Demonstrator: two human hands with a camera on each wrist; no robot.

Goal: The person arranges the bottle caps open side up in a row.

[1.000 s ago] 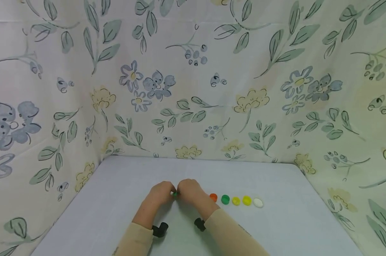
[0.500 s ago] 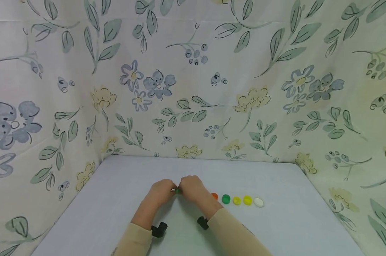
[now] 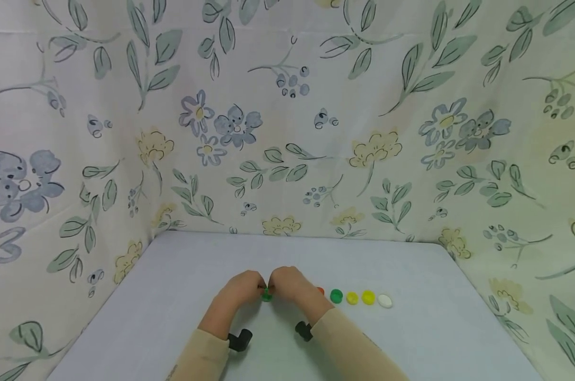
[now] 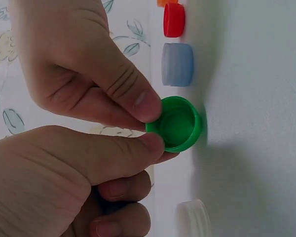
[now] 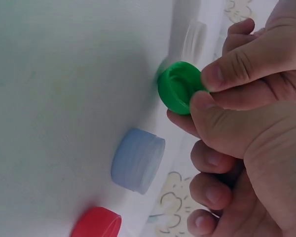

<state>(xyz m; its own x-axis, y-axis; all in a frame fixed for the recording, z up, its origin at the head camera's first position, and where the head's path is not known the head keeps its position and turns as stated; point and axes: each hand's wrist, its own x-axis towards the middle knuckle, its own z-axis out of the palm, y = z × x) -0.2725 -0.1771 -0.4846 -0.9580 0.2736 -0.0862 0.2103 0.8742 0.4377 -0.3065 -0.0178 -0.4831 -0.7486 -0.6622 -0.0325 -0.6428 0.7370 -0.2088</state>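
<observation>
A green bottle cap (image 3: 266, 296) is between my two hands, its hollow side facing the wrist cameras. My left hand (image 3: 242, 288) pinches its rim between thumb and a finger, the other fingers curled. From the opposite side, my right hand (image 3: 289, 283) pinches the rim as well, the two thumbs close together. The left wrist view has a pale blue cap (image 4: 177, 64) and a red cap (image 4: 174, 20) beyond the right hand. A clear ridged cap (image 4: 193, 218) stands on the left hand's side.
Right of my hands, a row of caps runs across the white table (image 3: 211, 254): a partly hidden orange-red cap (image 3: 321, 291), a green one, two yellow caps (image 3: 368, 297) and a white cap (image 3: 384, 301). A floral cloth (image 3: 277, 185) hangs behind.
Both hands rose slightly with the green cap, then came down again. More of the cap shows between the fingers now. The row on the right has not moved.
</observation>
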